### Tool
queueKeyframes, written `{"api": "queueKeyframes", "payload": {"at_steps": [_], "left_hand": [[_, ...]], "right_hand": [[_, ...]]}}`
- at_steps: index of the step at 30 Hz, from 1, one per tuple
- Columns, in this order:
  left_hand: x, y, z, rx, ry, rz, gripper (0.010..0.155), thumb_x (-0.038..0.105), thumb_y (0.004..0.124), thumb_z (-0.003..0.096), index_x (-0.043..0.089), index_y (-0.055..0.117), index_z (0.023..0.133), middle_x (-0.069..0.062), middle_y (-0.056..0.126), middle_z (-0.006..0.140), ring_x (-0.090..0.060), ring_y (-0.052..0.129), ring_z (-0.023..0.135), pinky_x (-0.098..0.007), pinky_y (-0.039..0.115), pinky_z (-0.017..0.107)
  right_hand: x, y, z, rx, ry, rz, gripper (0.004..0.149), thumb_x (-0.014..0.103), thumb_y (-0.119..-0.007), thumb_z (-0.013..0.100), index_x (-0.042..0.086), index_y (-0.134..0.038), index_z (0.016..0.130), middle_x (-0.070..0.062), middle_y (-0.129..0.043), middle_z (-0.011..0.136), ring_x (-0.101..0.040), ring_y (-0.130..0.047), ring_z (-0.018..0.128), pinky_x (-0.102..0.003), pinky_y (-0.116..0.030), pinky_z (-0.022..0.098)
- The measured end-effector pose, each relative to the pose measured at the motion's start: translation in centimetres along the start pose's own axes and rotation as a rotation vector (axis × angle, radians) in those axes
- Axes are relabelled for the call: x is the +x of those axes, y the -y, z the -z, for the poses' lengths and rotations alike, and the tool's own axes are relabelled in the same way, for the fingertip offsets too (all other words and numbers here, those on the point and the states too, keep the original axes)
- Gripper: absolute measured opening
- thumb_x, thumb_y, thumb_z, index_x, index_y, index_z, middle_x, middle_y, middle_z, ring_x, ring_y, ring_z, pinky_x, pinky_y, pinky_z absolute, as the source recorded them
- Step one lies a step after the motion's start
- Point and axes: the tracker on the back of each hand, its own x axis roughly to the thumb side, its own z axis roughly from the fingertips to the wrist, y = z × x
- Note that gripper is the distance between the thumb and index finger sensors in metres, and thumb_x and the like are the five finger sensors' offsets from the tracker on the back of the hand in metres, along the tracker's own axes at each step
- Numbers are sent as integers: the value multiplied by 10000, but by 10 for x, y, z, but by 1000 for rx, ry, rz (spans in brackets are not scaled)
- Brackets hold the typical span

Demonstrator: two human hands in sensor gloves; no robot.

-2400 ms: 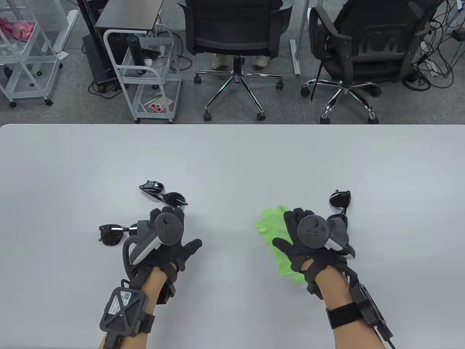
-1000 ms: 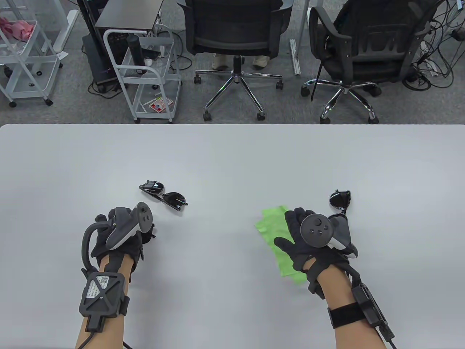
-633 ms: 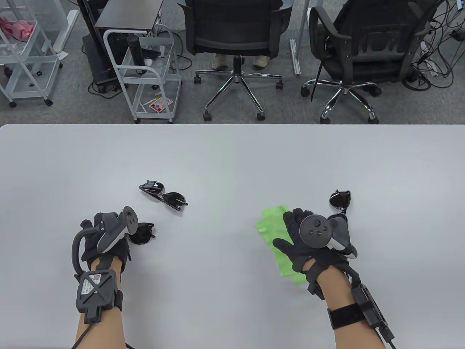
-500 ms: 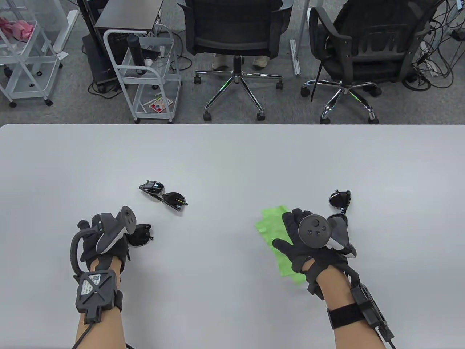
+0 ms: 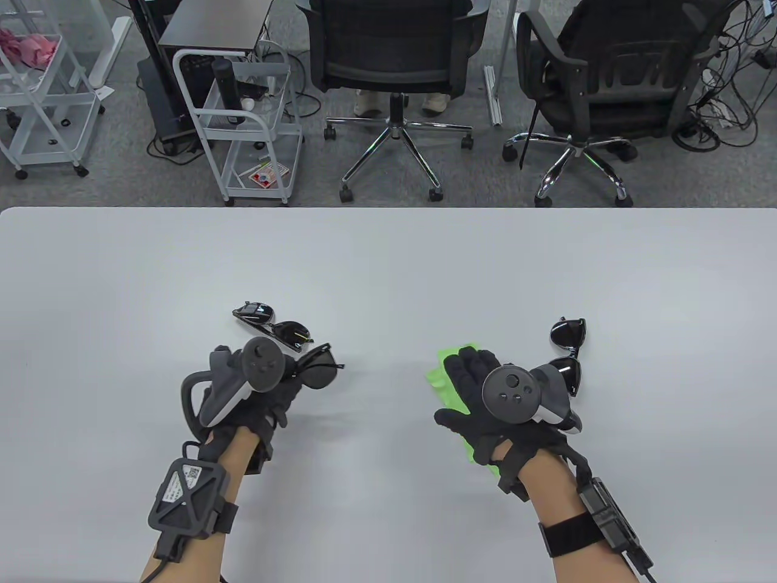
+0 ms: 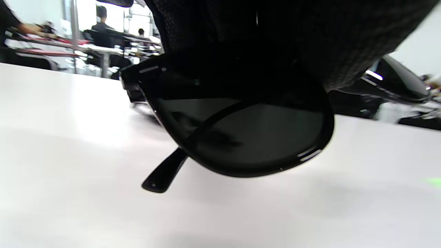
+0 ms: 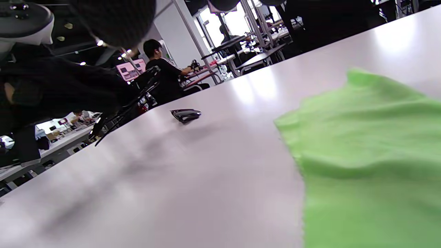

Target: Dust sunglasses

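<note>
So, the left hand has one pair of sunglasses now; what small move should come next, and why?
Probably the right hand should close on the green cloth and lift it toward the held sunglasses. The left hand already holds that pair off the table, while the right hand only lies flat on the cloth, not gripping it.

Both hands wear black knit gloves, the left hand (image 5: 261, 401) and right hand (image 5: 485, 413) each carrying a grey-and-white tracker with a round dark button face. Forearms are bare skin. The left wrist bears a dark cross-braced box with a white label, the right a black strap and slim box; both trail black cables.
</note>
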Motion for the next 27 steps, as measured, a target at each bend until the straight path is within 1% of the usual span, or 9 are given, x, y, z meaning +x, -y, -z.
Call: {"api": "queueKeyframes", "payload": {"at_steps": [2,5,7,10,15,17,23,26,27], "left_hand": [[33,-6,-5,-1,57,20,463,589,875,338,451,920,777,145,946,797,-164,860,912,-569,484,780],[71,-12,-11,15,117,144,462,600,868,335,471,917,775,164,941,807,-152,856,918,-564,488,780],[90,-12,-13,24,155,141,461,601,867,334,477,916,775,170,937,816,-150,844,926,-566,475,781],[110,0,-19,32,209,69,461,594,870,337,469,917,778,168,926,829,-158,821,939,-574,448,782],[120,11,-30,74,263,129,454,597,867,336,488,912,775,185,904,848,-148,797,953,-578,431,786],[122,11,-33,100,274,74,455,593,873,336,472,919,772,178,906,842,-151,797,950,-577,432,789],[120,12,-36,173,305,109,475,588,823,357,499,847,823,199,830,932,-143,748,999,-576,413,801],[119,11,-38,193,321,152,685,626,836,319,492,669,970,190,698,1050,-157,688,1045,-578,387,810],[117,14,-37,169,333,229,865,654,856,285,460,510,1053,170,580,1125,-169,635,1077,-582,375,810]], "right_hand": [[14,2,1,-52,54,-45,849,534,-804,447,97,-427,1070,-238,-391,1125,-557,-442,997,-750,-372,625],[29,4,2,-118,102,-129,866,518,-849,423,111,-437,1067,-212,-452,1128,-529,-513,1005,-741,-418,641],[36,3,2,-153,124,-176,875,506,-877,407,115,-452,1065,-195,-496,1125,-512,-549,1005,-735,-440,648],[43,-1,2,-171,151,-274,899,493,-911,385,111,-458,1062,-185,-527,1118,-500,-570,1001,-730,-452,653],[51,-11,4,-162,197,-505,932,506,-953,348,119,-489,1058,-162,-536,1113,-475,-575,998,-718,-460,662],[56,-14,6,-160,213,-554,933,510,-965,334,110,-521,1050,-157,-579,1092,-456,-627,979,-708,-484,663],[67,-11,3,-285,236,-637,879,537,-998,317,101,-657,1001,-144,-761,973,-402,-821,843,-677,-581,648],[64,-7,3,-311,200,-576,872,535,-999,319,94,-668,994,-149,-768,965,-406,-827,835,-679,-583,643],[60,-4,4,-315,185,-538,870,535,-998,320,93,-670,994,-154,-767,965,-409,-825,836,-681,-583,641]]}}
